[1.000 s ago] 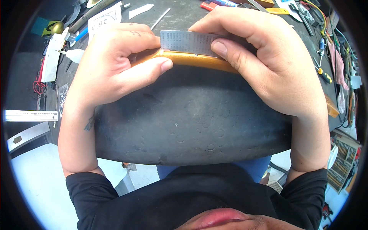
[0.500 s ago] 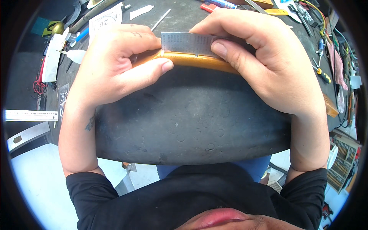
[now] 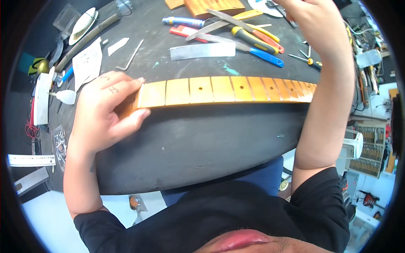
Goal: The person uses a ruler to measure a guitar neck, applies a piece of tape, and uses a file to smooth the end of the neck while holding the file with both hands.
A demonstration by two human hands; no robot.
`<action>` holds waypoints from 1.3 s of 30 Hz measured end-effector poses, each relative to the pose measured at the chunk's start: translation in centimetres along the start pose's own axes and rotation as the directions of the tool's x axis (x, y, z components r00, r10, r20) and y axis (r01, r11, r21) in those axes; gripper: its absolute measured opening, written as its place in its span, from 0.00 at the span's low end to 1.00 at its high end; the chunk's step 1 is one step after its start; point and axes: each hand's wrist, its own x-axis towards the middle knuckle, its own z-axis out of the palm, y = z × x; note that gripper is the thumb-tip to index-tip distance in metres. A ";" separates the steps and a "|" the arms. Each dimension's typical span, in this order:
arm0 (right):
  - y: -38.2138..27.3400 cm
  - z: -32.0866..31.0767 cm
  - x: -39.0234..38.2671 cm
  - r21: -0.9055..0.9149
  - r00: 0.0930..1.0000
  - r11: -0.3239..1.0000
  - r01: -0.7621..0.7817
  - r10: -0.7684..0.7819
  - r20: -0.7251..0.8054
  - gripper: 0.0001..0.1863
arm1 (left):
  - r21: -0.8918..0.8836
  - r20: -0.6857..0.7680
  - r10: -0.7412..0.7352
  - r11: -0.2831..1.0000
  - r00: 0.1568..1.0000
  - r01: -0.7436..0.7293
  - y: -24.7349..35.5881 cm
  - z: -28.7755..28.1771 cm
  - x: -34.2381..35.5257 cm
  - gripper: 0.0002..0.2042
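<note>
A yellow-amber guitar neck (image 3: 225, 95) lies across the bench, its fretboard facing up with dark dot inlays and crosswise fret lines. My left hand (image 3: 107, 109) is closed around its left end at the nut, the thumb along the near edge. The right end of the neck passes behind my right forearm. My right hand (image 3: 312, 21) is reaching out at the top edge, near a dark slim tool; its fingers are partly cut off by the frame. A flat metal gauge plate (image 3: 202, 51) lies just beyond the neck, touched by neither hand.
Beyond the plate lie files (image 3: 244, 25), a blue-handled tool (image 3: 266, 57), yellow-and-black pliers-like handles (image 3: 253, 40) and a blue marker (image 3: 183, 21). Wooden blocks (image 3: 215, 6) sit at the back. A hex key (image 3: 131, 57) and paper (image 3: 87, 65) are at left, a screwdriver (image 3: 310, 62) at right.
The metal plate has left my right hand and lies on the bench. My right hand has moved far and right. The neck now shows its fretboard face up, nearer me.
</note>
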 end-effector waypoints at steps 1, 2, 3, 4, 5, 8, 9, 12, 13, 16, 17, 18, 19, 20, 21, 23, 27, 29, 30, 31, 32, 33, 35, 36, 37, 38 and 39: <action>-0.2 -0.2 -0.3 -0.094 1.000 0.995 -0.023 0.022 -0.016 0.17 | -0.014 0.008 0.032 0.999 0.999 -0.032 -0.1 0.1 -0.1 0.24; 0.4 -0.7 0.3 -0.078 0.997 0.996 -0.050 0.054 0.055 0.17 | -0.018 0.002 0.049 0.999 0.999 -0.049 0.1 0.2 0.0 0.24; 0.9 -1.5 0.9 -0.068 0.989 0.994 -0.080 0.088 0.123 0.18 | 0.025 0.013 0.038 0.999 0.999 -0.039 0.6 0.2 0.1 0.25; 1.0 -0.7 1.1 -0.090 0.990 0.989 -0.121 0.127 0.056 0.18 | 0.067 0.022 0.016 0.998 1.000 -0.018 0.8 0.4 -0.1 0.25; 2.2 -0.1 1.3 -0.086 0.989 0.987 -0.133 0.138 0.047 0.18 | 0.068 0.008 -0.001 0.998 1.000 0.001 0.7 0.6 -0.4 0.26; 1.7 -2.9 1.3 -0.118 0.966 0.972 -0.204 0.219 0.135 0.17 | 0.011 -0.003 -0.001 1.000 1.000 0.001 0.8 0.6 0.3 0.28; 1.6 -2.8 1.4 -0.115 0.950 0.967 -0.226 0.245 0.194 0.16 | 0.012 0.011 -0.031 0.999 0.999 0.031 0.8 0.6 0.1 0.29; 3.1 -1.4 2.0 -0.282 0.929 0.950 -0.134 0.220 0.297 0.13 | 0.024 0.006 -0.030 0.999 1.000 0.030 1.1 0.3 0.1 0.27; 3.6 -1.2 1.9 -0.197 0.930 0.978 -0.065 0.131 0.342 0.11 | 0.025 0.007 -0.022 0.999 1.000 0.022 1.1 0.4 0.2 0.27; 5.7 0.9 1.4 -0.163 0.921 0.987 -0.011 0.073 0.384 0.11 | 0.010 -0.001 -0.016 1.000 1.000 0.016 1.0 0.5 0.4 0.27; 6.3 1.4 1.2 -0.178 0.936 0.983 0.046 0.019 0.351 0.12 | 0.007 0.001 -0.006 1.000 1.000 0.006 1.1 0.5 0.5 0.27; 5.7 1.2 1.2 -0.175 0.935 0.983 0.048 0.017 0.353 0.12 | 0.005 0.003 -0.001 1.000 1.000 0.001 1.0 0.5 0.5 0.27; 4.4 0.4 1.1 -0.177 0.916 0.984 -0.029 0.097 0.389 0.12 | 0.005 0.004 -0.003 1.000 1.000 0.003 0.9 0.5 0.4 0.27; 3.4 -0.2 1.1 -0.183 0.889 0.978 -0.105 0.175 0.424 0.12 | -0.006 0.014 -0.011 1.000 1.000 0.011 0.8 0.5 0.4 0.28; 2.7 -0.6 1.3 -0.181 0.888 0.978 -0.103 0.172 0.426 0.12 | -0.015 0.024 -0.021 1.000 0.999 0.021 0.7 0.5 0.2 0.28; 1.8 -1.0 1.5 -0.259 0.801 0.962 -0.087 0.222 0.556 0.15 | -0.017 0.022 -0.031 0.999 0.999 0.032 0.8 0.6 0.2 0.28; 3.3 0.8 0.8 -0.251 0.830 0.967 0.032 0.114 0.547 0.11 | -0.021 0.012 -0.018 1.000 1.000 0.019 0.7 0.6 0.3 0.28; 2.4 0.7 0.6 -0.199 0.830 0.977 -0.075 0.171 0.530 0.10 | -0.012 0.007 -0.019 1.000 1.000 0.019 0.8 0.5 0.3 0.27; 2.4 0.6 0.7 -0.199 0.831 0.977 -0.075 0.172 0.529 0.10 | -0.001 0.001 -0.014 1.000 1.000 0.014 0.9 0.4 0.4 0.27; 2.6 0.6 0.7 -0.226 0.833 0.972 -0.062 0.175 0.525 0.11 | 0.000 0.000 -0.013 1.000 1.000 0.013 1.0 0.3 0.5 0.27; 2.8 0.6 0.8 -0.251 0.835 0.967 -0.049 0.178 0.520 0.11 | -0.002 0.005 -0.012 1.000 1.000 0.012 1.0 0.3 0.6 0.27; 2.9 1.0 0.8 -0.246 0.836 0.968 -0.045 0.172 0.522 0.11 | 0.000 0.010 -0.016 1.000 1.000 0.016 1.0 0.2 0.5 0.27; 3.1 1.7 0.8 -0.317 0.841 0.941 -0.120 0.266 0.471 0.12 | 0.000 0.008 -0.019 1.000 1.000 0.019 0.9 0.3 0.5 0.27; 3.3 1.9 0.6 -0.314 0.842 0.942 -0.116 0.261 0.472 0.12 | -0.004 0.006 -0.015 1.000 1.000 0.015 0.9 0.3 0.6 0.26; 3.5 2.0 0.4 -0.321 0.867 0.946 -0.039 0.192 0.460 0.12 | -0.001 0.004 -0.018 1.000 1.000 0.018 0.9 0.3 0.5 0.26; 3.5 2.1 0.3 -0.330 0.885 0.943 0.037 0.122 0.449 0.12 | -0.007 0.009 -0.016 1.000 1.000 0.016 0.8 0.3 0.5 0.27; 2.9 2.1 0.2 -0.324 0.885 0.945 0.044 0.114 0.452 0.12 | -0.014 0.015 -0.018 1.000 1.000 0.018 0.8 0.3 0.3 0.28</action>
